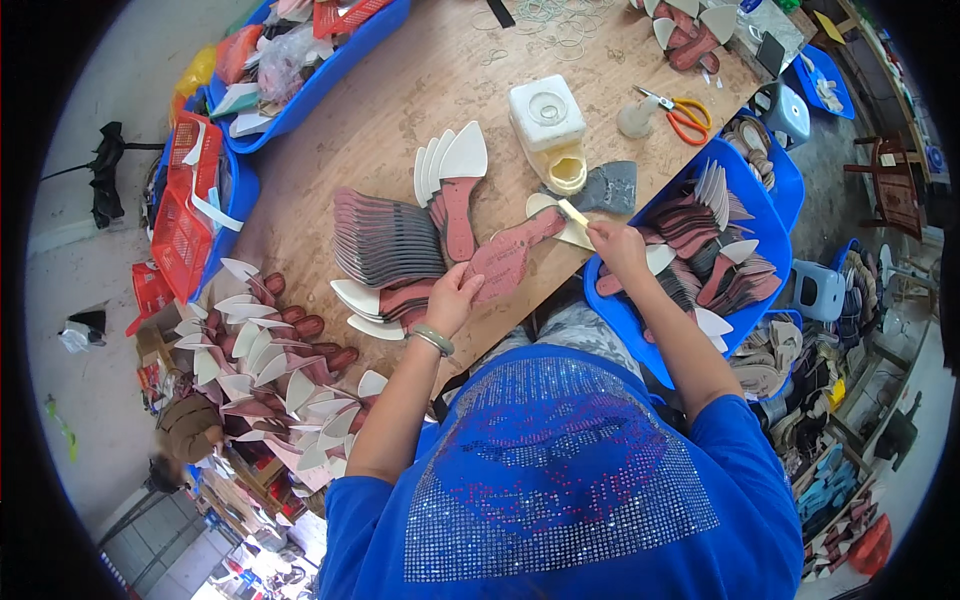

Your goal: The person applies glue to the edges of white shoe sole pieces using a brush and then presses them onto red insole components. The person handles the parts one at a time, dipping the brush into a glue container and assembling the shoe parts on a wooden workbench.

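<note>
My left hand (pixel 453 300) is closed on the wide end of a reddish shoe insole (pixel 503 262), held slantwise above the table's near edge. My right hand (pixel 618 248) pinches a short pale-yellow stick or brush (pixel 573 213), whose far end is at the insole's narrow end; its exact kind is unclear. A cream-white flat piece (pixel 572 236) lies beneath them. Left of the insole, a fanned stack of reddish insoles (pixel 385 238) and several insoles with white pointed ends (pixel 463 152) lie close together. Beyond my right hand stands a white plastic container (pixel 547 115) with a yellowed, crusted opening.
Orange-handled pliers or cutters (pixel 688 119) and a small pale bottle (pixel 634 120) lie farther back. A blue tub (pixel 768 250) of insoles stands at right. More white-ended insoles (pixel 255 350) pile up at left, beside red baskets (pixel 187 240). A grey scrap (pixel 606 187) lies near the container.
</note>
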`<state>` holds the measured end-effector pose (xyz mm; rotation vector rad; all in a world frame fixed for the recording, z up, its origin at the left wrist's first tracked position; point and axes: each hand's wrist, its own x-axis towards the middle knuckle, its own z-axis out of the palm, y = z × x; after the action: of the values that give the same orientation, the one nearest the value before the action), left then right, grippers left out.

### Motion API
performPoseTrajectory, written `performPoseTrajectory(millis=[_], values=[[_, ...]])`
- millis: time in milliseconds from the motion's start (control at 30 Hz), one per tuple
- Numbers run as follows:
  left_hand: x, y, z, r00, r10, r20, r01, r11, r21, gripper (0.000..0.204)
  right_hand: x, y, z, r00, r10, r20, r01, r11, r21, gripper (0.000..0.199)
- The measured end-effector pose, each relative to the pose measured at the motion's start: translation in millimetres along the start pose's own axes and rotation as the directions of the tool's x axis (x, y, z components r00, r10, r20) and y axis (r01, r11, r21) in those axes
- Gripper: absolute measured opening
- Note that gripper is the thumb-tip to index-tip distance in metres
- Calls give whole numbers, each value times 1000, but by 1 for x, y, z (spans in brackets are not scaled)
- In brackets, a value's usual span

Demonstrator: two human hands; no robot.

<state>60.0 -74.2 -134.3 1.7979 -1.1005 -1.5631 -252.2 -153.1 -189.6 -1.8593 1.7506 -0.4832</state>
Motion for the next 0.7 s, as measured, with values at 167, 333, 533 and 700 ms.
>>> performPoseTrajectory(millis=[167,333,533,700], values=[[4,-19,1,989,127,-80,-110,976,190,30,9,-20,-3,969,-236,-72,242,966,91,19],[2,-5,5,992,101,-69,-85,975,206,19,-7,-61,-34,962,-272,39,262,950,168,15],[1,-5,10,989,128,-77,-111,976,187,17,-25,-108,-42,923,-385,-30,383,904,189,12],[-3,1,11,980,168,-110,-132,952,276,17,-30,-123,-31,880,-469,-74,474,874,109,11]])
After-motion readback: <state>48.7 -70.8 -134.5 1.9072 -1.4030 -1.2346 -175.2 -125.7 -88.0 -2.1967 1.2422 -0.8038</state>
